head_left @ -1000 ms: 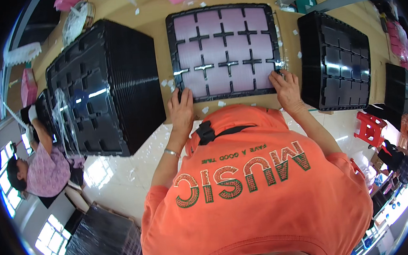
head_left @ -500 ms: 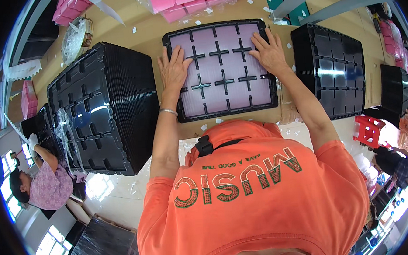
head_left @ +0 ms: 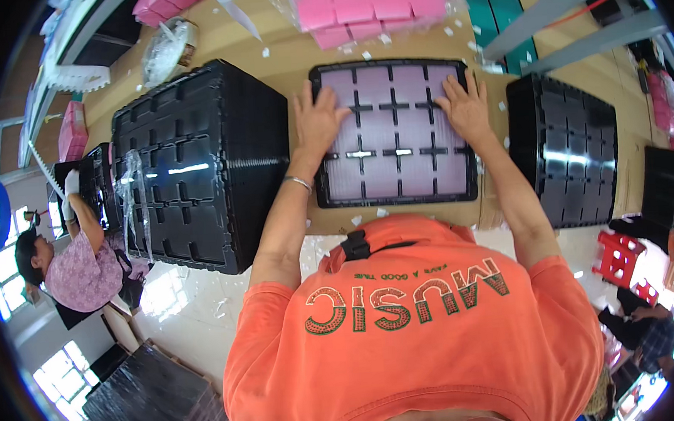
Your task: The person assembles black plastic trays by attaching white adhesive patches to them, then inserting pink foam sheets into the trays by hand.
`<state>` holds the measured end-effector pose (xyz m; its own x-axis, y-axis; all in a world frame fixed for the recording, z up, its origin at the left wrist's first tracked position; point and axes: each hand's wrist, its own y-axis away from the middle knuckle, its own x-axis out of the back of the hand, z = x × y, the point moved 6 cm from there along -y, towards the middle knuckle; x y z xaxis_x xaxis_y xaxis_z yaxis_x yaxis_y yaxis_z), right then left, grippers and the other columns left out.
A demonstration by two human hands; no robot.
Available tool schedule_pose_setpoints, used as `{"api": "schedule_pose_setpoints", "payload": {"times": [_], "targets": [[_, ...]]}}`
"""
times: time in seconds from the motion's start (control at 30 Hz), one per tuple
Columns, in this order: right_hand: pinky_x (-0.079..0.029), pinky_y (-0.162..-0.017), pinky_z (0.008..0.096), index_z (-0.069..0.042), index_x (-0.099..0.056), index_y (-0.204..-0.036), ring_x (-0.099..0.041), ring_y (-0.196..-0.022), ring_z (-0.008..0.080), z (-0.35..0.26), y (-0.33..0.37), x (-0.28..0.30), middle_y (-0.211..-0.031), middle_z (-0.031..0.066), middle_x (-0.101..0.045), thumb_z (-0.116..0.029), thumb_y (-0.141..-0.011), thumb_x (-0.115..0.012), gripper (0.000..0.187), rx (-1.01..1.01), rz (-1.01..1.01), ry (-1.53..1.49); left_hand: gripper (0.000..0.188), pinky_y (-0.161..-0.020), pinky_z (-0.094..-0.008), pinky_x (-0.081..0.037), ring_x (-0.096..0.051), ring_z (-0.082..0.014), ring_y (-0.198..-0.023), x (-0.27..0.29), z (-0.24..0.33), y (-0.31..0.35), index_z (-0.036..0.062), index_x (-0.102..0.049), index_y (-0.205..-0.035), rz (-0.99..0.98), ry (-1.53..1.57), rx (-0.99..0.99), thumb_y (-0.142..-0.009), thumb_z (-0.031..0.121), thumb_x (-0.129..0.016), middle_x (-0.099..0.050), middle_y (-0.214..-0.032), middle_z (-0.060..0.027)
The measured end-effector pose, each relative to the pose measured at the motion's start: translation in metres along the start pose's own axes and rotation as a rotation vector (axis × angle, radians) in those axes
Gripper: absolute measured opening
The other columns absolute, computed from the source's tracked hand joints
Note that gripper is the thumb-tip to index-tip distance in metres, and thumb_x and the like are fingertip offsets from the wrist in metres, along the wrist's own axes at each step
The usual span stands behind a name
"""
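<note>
A shallow black plastic tray [head_left: 398, 200] with cross-shaped dividers lies flat on the table in front of me. Pale pink-purple sheet material [head_left: 377, 133] shows between its dividers. My left hand [head_left: 318, 128] rests on the tray's left edge, fingers spread and thumb reaching inward over the pink surface. On the right edge lies my right hand [head_left: 466, 111], its fingers stretched out and its thumb also over the tray. Neither hand grips anything. A tall stack of similar black trays [head_left: 176, 174] stands to the left, and a second stack [head_left: 577, 153] to the right.
Pink foam blocks [head_left: 371, 4] in clear plastic sit beyond the tray. Small white scraps dot the cardboard-covered table [head_left: 412, 49]. Grey metal bars [head_left: 557, 16] cross the far right. A co-worker [head_left: 81, 261] is at the left; a red stool [head_left: 618, 259] stands at lower right.
The view has shifted, so the tray and stacks appear farther right, and the tray looks straighter. Both hands remain on the tray's side edges.
</note>
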<state>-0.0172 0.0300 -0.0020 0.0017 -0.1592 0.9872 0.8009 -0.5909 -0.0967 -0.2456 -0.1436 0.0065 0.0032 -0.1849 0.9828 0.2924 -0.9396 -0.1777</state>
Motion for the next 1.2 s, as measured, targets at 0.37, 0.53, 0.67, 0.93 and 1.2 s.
{"api": "schedule_pose_setpoints", "payload": {"times": [0.37, 0.53, 0.67, 0.93, 1.2], "targets": [[-0.026, -0.102, 0.058, -0.008, -0.06, -0.116, -0.038, -0.125, 0.0371, 0.005, 0.012, -0.001, -0.128, 0.0081, -0.053, -0.04, -0.09, -0.048, 0.043, -0.151, 0.107, -0.117, 0.056, -0.102, -0.0612, -0.023, -0.033, -0.0413, -0.127, -0.022, 0.0, 0.024, 0.0015, -0.059, -0.115, -0.013, 0.0, 0.165, -0.084, 0.048, -0.052, -0.046, -0.13, -0.0128], [-0.036, -0.097, 0.0488, -0.006, -0.061, -0.111, -0.048, -0.116, 0.0327, 0.014, 0.024, 0.014, -0.117, 0.0128, -0.058, -0.029, -0.089, -0.053, 0.033, -0.244, 0.345, -0.254, 0.046, -0.101, -0.0563, -0.026, -0.035, -0.0419, -0.124, 0.018, 0.014, 0.043, -0.0017, -0.056, -0.113, 0.199, 0.24, 0.146, -0.085, 0.035, -0.058, -0.045, -0.128, -0.0185], [-0.045, -0.082, 0.0427, -0.002, -0.061, -0.106, -0.056, -0.092, 0.036, 0.023, 0.052, 0.014, -0.099, 0.0175, -0.061, -0.023, -0.088, -0.056, 0.028, -0.309, 0.298, -0.456, 0.039, -0.099, -0.0488, -0.032, -0.039, -0.0407, -0.12, 0.022, 0.017, 0.097, -0.0024, -0.054, -0.114, 0.253, 0.353, 0.288, -0.085, 0.023, -0.058, -0.049, -0.124, -0.02], [-0.045, -0.082, 0.0433, -0.001, -0.063, -0.105, -0.057, -0.094, 0.0398, 0.041, 0.111, -0.014, -0.098, 0.0243, -0.06, -0.029, -0.091, -0.05, 0.034, -0.561, 0.029, -0.523, 0.036, -0.091, -0.0433, -0.04, -0.05, -0.0399, -0.107, -0.001, 0.002, 0.17, -0.0024, -0.05, -0.116, 0.132, 0.532, 0.55, -0.086, 0.016, -0.056, -0.053, -0.118, -0.0208], [-0.043, -0.084, 0.0471, -0.004, -0.061, -0.11, -0.055, -0.097, 0.0412, 0.033, 0.09, -0.028, -0.103, 0.0242, -0.057, -0.038, -0.089, -0.048, 0.042, -0.63, -0.068, -0.517, 0.042, -0.085, -0.0455, -0.044, -0.054, -0.0401, -0.099, -0.016, -0.025, 0.121, 0.0013, -0.06, -0.11, 0.022, 0.415, 0.643, -0.092, 0.036, -0.044, -0.058, -0.107, -0.0227]]}}
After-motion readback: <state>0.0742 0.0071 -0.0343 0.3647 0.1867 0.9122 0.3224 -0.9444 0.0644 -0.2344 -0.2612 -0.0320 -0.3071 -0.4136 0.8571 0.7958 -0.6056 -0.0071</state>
